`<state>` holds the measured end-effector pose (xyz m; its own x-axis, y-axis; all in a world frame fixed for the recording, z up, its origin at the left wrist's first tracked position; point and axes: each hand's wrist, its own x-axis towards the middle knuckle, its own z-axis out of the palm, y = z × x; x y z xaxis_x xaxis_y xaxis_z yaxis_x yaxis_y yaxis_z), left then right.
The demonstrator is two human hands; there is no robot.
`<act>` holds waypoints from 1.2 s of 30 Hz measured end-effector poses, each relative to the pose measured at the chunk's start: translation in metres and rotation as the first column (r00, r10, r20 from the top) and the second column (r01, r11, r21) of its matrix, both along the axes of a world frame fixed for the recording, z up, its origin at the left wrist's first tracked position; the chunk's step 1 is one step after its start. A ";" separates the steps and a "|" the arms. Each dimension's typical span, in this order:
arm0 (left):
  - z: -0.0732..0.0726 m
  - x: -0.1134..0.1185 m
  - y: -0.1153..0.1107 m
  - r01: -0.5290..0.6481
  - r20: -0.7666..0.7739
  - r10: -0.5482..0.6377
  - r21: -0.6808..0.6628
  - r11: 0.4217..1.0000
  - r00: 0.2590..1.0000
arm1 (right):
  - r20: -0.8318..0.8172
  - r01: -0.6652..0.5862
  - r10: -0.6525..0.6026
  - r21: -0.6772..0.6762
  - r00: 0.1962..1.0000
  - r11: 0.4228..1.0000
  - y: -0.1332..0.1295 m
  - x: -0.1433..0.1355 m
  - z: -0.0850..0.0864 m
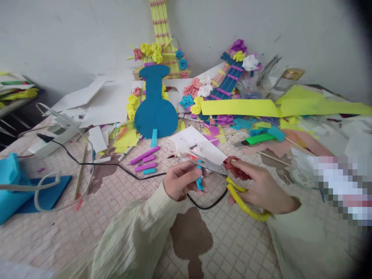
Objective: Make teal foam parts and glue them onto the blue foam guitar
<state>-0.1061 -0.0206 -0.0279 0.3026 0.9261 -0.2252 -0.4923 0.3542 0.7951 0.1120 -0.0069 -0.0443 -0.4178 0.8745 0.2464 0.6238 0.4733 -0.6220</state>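
My left hand pinches a small twisted piece of light blue paper between thumb and fingers. In my right hand is a pair of scissors with one red and one yellow handle. The handles are spread, and the blades reach left across the upper end of the blue paper. Whether the paper lies between both blades is hard to make out. Just beyond the fingers lies a white paper sheet, with a glue-gun-like tip near its edge, partly hidden by my left hand.
A blue guitar-shaped cutout stands upright ahead. Behind are paper-flower-decorated guitars. Purple rolled strips lie left of centre; a green utility knife lies right. A black cord crosses the table from a white power strip.
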 end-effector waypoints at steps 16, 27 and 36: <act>0.004 0.005 -0.002 -0.019 -0.032 0.019 0.003 1.000 0.999 | 0.003 -0.019 0.019 0.009 1.000 1.000 0.000 -0.002 0.004; 0.004 0.005 -0.002 -0.014 -0.031 0.014 0.003 1.000 0.999 | 0.044 0.030 -0.032 0.049 0.999 0.998 0.001 0.001 0.002; 0.004 0.005 -0.003 -0.041 -0.016 0.041 -0.025 0.999 0.999 | 0.038 0.039 -0.039 0.001 0.999 0.999 0.001 0.003 0.000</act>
